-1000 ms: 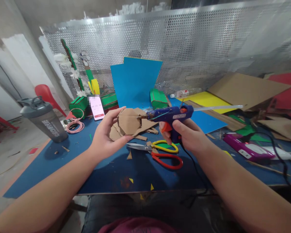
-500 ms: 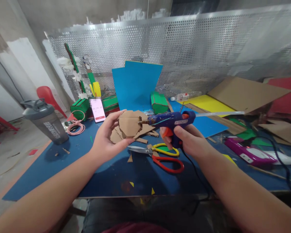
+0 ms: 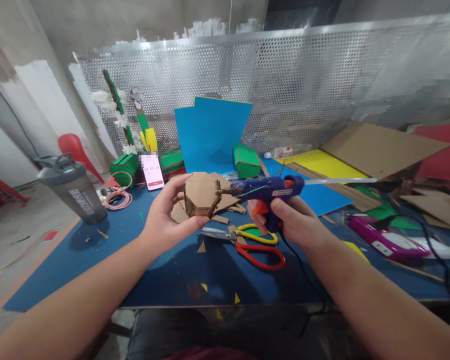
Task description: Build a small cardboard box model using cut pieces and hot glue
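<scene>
My left hand (image 3: 168,212) is closed around a small many-sided cardboard box (image 3: 201,192), fingers behind it and thumb along its lower edge. My right hand (image 3: 294,217) grips a blue hot glue gun (image 3: 268,187) by its handle, with fingers at the orange trigger. The gun's nozzle points left and meets, or nearly meets, the box's right edge. A clear glue stick (image 3: 339,181) juts from the gun's rear. Below both hands lie scissors (image 3: 260,255) with one yellow and one red handle, beside cardboard scraps (image 3: 220,219).
A grey shaker bottle (image 3: 73,187) and a phone (image 3: 152,172) stand at the left. Blue boards (image 3: 213,130) lean at the back near green boxes (image 3: 246,160). On the right are a purple power strip (image 3: 388,240), cables and cardboard sheets (image 3: 382,147).
The cardboard box has tilted a little in my left hand, showing more of its lower sides. The glue gun has shifted slightly down and right, its nozzle still at the box's right edge.
</scene>
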### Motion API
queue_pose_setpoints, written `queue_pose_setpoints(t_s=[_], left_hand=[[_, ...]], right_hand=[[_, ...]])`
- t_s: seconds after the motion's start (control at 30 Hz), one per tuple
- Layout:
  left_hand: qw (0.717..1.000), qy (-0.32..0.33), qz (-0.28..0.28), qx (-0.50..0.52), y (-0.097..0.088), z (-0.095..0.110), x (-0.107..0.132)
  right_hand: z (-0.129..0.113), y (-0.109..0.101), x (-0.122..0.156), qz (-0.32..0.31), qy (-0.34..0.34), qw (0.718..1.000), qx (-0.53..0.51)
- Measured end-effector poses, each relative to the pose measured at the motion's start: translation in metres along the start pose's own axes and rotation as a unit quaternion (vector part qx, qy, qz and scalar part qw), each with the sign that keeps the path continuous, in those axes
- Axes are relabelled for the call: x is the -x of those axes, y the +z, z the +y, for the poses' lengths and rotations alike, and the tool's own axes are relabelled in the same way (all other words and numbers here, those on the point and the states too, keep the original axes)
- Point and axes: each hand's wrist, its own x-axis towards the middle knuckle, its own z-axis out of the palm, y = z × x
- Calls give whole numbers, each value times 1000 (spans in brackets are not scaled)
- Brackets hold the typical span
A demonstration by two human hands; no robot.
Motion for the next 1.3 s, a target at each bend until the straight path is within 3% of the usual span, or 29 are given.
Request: queue_pose_setpoints(t_s=[0.73,1.0,1.3], left_hand=[[984,-129,-25,118,6,11,0],[982,-122,-34,143,7,7,-1],[970,-153,-38,183,7,10,-5]], right_hand=[[-1,3,-1,-9,20,1000,8],[1,0,0,-12,23,999,33],[7,-11,3,12,-58,987,150]])
